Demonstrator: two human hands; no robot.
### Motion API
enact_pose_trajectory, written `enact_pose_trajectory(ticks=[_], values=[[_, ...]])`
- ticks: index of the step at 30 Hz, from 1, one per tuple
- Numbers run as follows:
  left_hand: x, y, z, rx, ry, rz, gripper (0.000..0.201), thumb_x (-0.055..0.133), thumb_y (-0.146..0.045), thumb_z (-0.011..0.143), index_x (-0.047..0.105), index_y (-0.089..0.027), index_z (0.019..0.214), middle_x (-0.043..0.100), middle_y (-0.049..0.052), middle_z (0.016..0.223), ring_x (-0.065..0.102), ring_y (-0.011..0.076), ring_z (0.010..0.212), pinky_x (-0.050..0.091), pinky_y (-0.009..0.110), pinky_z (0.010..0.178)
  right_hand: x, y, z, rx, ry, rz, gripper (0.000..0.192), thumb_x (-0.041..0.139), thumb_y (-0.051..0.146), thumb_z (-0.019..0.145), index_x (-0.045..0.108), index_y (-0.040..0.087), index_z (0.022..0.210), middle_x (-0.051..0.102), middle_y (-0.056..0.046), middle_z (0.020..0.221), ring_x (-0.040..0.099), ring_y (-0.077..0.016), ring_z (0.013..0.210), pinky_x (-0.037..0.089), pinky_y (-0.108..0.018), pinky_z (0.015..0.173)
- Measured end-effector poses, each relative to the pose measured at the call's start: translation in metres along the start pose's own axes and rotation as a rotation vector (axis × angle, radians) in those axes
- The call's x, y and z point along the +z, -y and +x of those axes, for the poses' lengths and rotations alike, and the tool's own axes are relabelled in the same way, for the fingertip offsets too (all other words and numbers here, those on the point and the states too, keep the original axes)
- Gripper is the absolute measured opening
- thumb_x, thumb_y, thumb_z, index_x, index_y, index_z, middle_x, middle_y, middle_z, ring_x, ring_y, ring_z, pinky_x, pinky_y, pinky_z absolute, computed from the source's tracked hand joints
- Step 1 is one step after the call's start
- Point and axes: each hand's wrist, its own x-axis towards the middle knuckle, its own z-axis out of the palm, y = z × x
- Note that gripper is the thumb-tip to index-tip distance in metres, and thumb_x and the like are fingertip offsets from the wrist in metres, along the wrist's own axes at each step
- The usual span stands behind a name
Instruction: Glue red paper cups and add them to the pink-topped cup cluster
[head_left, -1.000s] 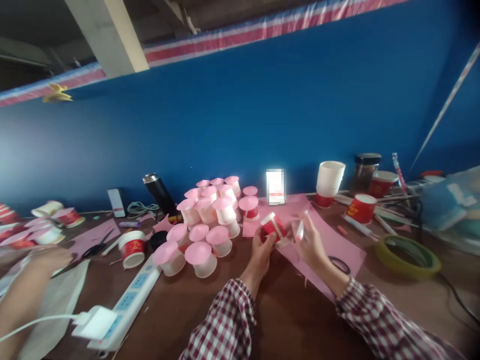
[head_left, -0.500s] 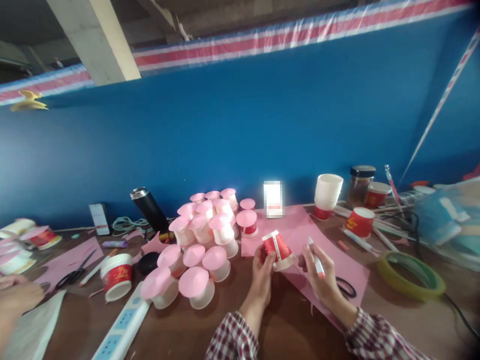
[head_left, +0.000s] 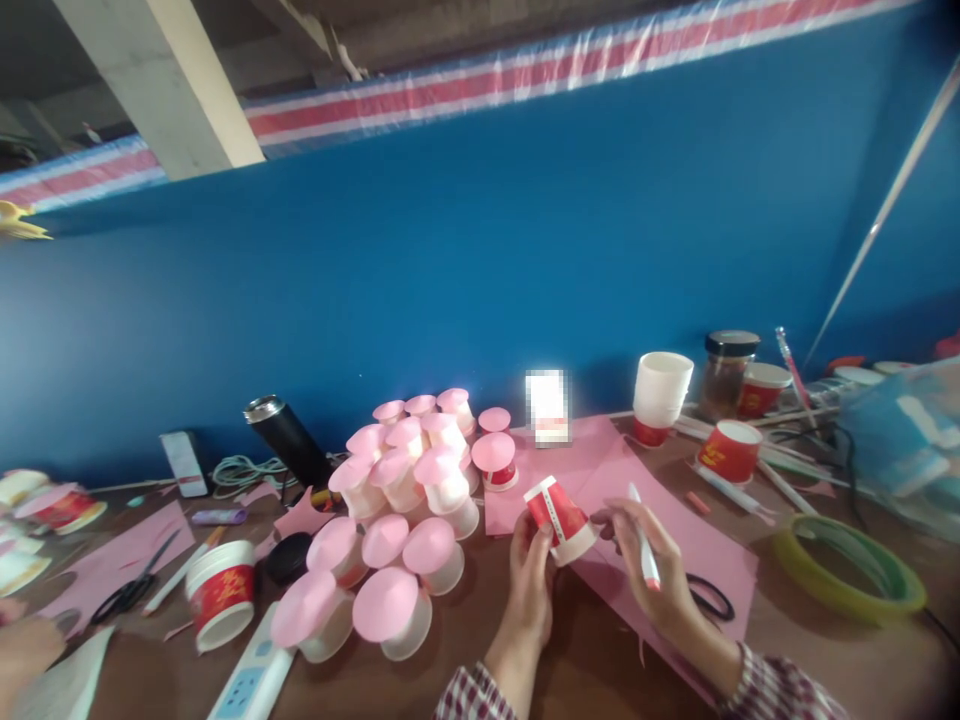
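Observation:
My left hand [head_left: 531,585] grips a red and white paper cup [head_left: 561,519], tilted with its base up and to the left. My right hand [head_left: 646,570] holds a white marker pen [head_left: 643,549], and its fingertips touch the cup's rim side. Both hands hover over a pink paper sheet [head_left: 697,545] on the brown table [head_left: 825,650]. To the left stands a cluster of upturned white cups with pink paper discs on their bases [head_left: 409,500].
A black flask [head_left: 289,440], a power strip [head_left: 251,680], a red cup [head_left: 219,593] and scissors [head_left: 131,590] lie to the left. A green tape ring [head_left: 851,570], a white cup stack [head_left: 660,395], a jar [head_left: 726,370] and a black loop [head_left: 709,597] are to the right. Another person's hand [head_left: 26,650] is at far left.
The view has shifted, so things sit lower in frame. My right hand moved back from the cup a little, pen now pointing down. The other person's hand withdrew to the left.

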Motion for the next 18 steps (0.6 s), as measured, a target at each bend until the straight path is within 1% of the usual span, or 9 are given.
enact_pose_trajectory(ticks=[2, 4, 8, 11, 14, 18], values=[[-0.002, 0.002, 0.001, -0.003, -0.020, -0.006, 0.048, 0.075, -0.045, 0.077, 0.062, -0.024, 0.119, 0.070, 0.008, 0.114, 0.067, 0.0235, 0.104, 0.049, 0.034, 0.091, 0.002, -0.003, -0.001, -0.017, 0.018, -0.018, 0.021, 0.052, 0.040, 0.096, 0.062, 0.021, 0.095, 0.069, -0.008, 0.084, 0.065, -0.0193, 0.070, 0.056, -0.031, 0.064], [-0.005, 0.004, 0.002, -0.019, -0.062, -0.018, 0.055, 0.077, -0.047, 0.074, 0.060, -0.026, 0.122, 0.069, 0.007, 0.118, 0.066, 0.0241, 0.107, 0.049, 0.035, 0.091, 0.004, -0.009, -0.003, -0.024, 0.040, -0.026, 0.021, 0.052, 0.039, 0.096, 0.062, 0.021, 0.093, 0.067, -0.006, 0.080, 0.064, -0.0185, 0.067, 0.055, -0.029, 0.062], [-0.006, 0.003, 0.002, -0.046, -0.134, -0.022, 0.064, 0.081, -0.049, 0.068, 0.059, -0.027, 0.124, 0.068, 0.008, 0.121, 0.064, 0.0268, 0.112, 0.049, 0.037, 0.093, 0.006, -0.018, -0.008, -0.039, 0.093, -0.032, 0.017, 0.052, 0.035, 0.096, 0.061, 0.021, 0.094, 0.064, -0.003, 0.072, 0.062, -0.0169, 0.062, 0.052, -0.027, 0.057], [-0.003, -0.001, 0.000, -0.046, -0.109, 0.010, 0.066, 0.084, -0.047, 0.065, 0.061, -0.025, 0.123, 0.069, 0.008, 0.119, 0.063, 0.0286, 0.114, 0.048, 0.037, 0.096, 0.006, -0.017, -0.010, -0.063, 0.102, -0.062, 0.015, 0.052, 0.033, 0.096, 0.061, 0.021, 0.094, 0.066, -0.003, 0.074, 0.062, -0.0165, 0.062, 0.051, -0.026, 0.058], [0.001, -0.004, -0.001, -0.035, -0.087, 0.036, 0.061, 0.083, -0.050, 0.065, 0.065, -0.022, 0.117, 0.071, 0.009, 0.113, 0.065, 0.0287, 0.110, 0.048, 0.038, 0.096, 0.006, -0.015, -0.008, -0.080, 0.097, -0.089, 0.015, 0.051, 0.033, 0.096, 0.060, 0.021, 0.095, 0.068, -0.004, 0.079, 0.064, -0.0168, 0.066, 0.052, -0.026, 0.061], [0.000, -0.003, 0.002, -0.027, -0.096, 0.025, 0.058, 0.083, -0.052, 0.064, 0.067, -0.021, 0.111, 0.072, 0.008, 0.108, 0.066, 0.0274, 0.105, 0.048, 0.037, 0.094, 0.007, -0.021, -0.007, -0.051, 0.130, -0.080, 0.016, 0.050, 0.034, 0.096, 0.058, 0.020, 0.100, 0.068, -0.007, 0.085, 0.066, -0.0177, 0.072, 0.054, -0.028, 0.066]])
